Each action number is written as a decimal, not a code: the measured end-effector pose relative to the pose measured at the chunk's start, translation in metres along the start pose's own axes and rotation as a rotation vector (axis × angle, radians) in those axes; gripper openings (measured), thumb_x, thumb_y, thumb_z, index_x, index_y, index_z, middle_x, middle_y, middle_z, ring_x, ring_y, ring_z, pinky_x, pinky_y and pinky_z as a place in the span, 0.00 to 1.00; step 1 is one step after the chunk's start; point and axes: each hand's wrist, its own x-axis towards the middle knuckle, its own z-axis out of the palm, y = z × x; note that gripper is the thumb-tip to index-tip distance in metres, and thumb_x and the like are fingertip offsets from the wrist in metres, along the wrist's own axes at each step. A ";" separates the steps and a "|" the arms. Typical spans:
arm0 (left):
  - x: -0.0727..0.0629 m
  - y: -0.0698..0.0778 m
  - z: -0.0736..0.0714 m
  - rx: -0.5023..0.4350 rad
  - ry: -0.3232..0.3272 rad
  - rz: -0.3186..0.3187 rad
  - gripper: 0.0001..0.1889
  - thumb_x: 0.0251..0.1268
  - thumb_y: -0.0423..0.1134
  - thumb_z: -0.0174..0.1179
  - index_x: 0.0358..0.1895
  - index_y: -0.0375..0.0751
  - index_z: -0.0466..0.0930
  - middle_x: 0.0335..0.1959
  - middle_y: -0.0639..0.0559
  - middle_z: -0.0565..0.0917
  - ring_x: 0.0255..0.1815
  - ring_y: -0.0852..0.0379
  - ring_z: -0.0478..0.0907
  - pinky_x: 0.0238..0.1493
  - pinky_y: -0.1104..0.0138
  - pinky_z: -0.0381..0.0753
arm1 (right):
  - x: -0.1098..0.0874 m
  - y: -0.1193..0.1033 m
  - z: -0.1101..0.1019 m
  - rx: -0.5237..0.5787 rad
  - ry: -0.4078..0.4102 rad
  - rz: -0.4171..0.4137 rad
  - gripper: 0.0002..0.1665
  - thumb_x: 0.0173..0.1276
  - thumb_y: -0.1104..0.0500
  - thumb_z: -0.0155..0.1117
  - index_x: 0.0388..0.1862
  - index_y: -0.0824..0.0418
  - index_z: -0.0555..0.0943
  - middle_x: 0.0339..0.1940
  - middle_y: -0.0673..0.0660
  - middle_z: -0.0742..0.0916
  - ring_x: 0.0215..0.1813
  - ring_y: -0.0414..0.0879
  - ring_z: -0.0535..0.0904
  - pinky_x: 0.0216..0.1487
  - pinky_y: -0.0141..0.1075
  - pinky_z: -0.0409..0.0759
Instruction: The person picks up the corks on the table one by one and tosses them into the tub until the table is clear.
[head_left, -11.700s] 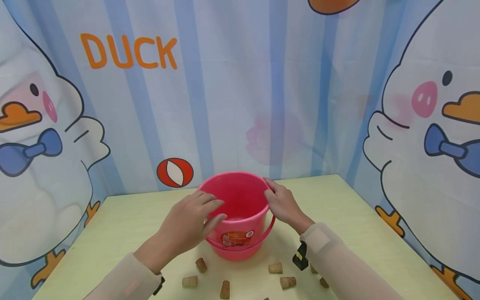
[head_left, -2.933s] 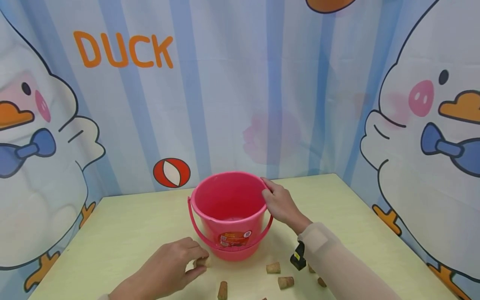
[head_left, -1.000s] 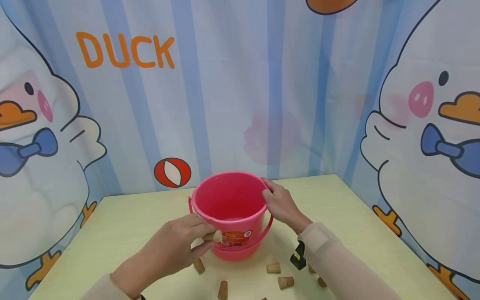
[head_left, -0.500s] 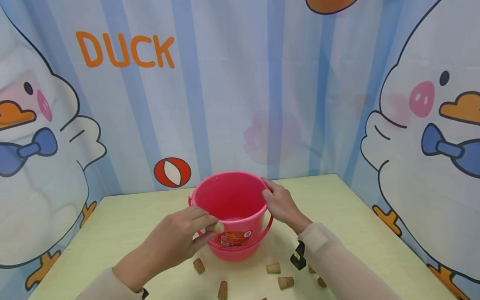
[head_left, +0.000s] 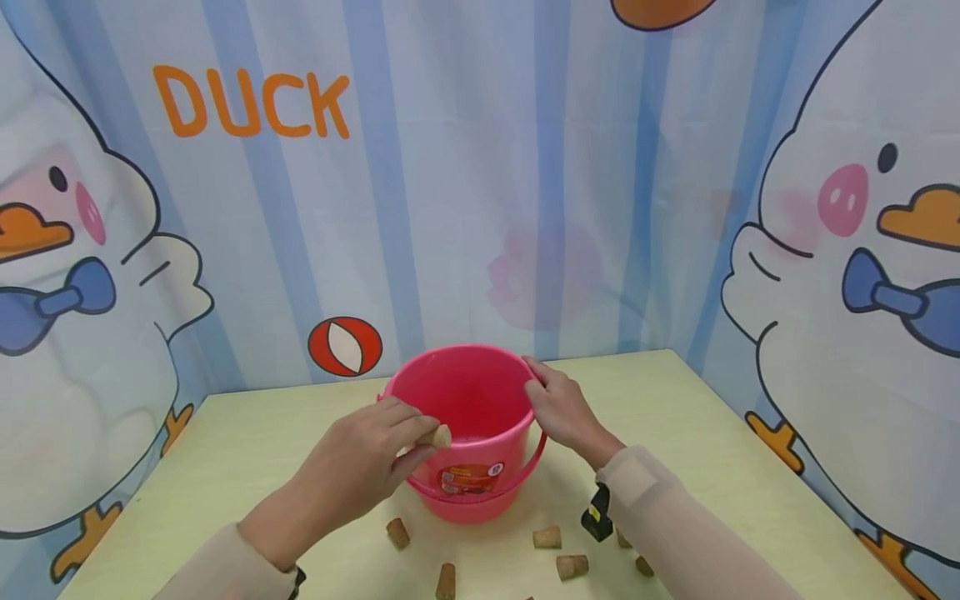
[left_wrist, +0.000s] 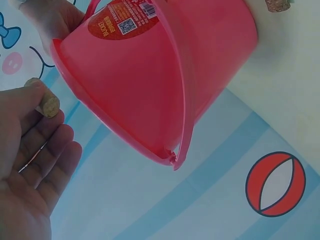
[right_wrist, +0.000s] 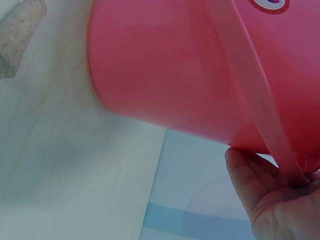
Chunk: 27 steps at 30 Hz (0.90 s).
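A pink bucket stands upright on the pale table, its handle hanging down at the front. My left hand is raised at the bucket's near left rim and pinches a cork between thumb and fingers. In the left wrist view this cork sits apart from the bucket's rim, with the other fingers loosely spread. My right hand grips the bucket's right rim, thumb on the near side; in the right wrist view its fingers lie against the outer wall by the handle's end. The bucket's floor is mostly hidden.
Several corks lie on the table in front of the bucket, among them one cork at left, one upright-looking cork nearer, and a pair at right, a cork and another cork. A duck-printed curtain encloses the table.
The left hand has picked a cork from the table at the left and lifted it up to the bucket's near rim. The right hand has stayed on the rim, and the bucket has not moved.
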 end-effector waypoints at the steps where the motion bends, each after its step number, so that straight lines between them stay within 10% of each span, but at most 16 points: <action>1: 0.001 0.000 0.000 0.003 0.002 -0.001 0.18 0.49 0.38 0.81 0.45 0.44 0.90 0.38 0.56 0.88 0.40 0.59 0.84 0.42 0.65 0.88 | 0.000 0.000 0.000 -0.002 0.000 -0.002 0.33 0.79 0.57 0.47 0.82 0.57 0.62 0.64 0.61 0.83 0.47 0.58 0.85 0.47 0.45 0.88; 27: 0.016 -0.012 0.012 0.078 -0.068 -0.019 0.18 0.55 0.39 0.78 0.50 0.44 0.89 0.42 0.54 0.89 0.44 0.56 0.85 0.46 0.63 0.88 | -0.001 -0.001 0.000 -0.005 0.003 -0.005 0.33 0.80 0.57 0.46 0.82 0.58 0.62 0.60 0.60 0.85 0.42 0.54 0.85 0.45 0.43 0.88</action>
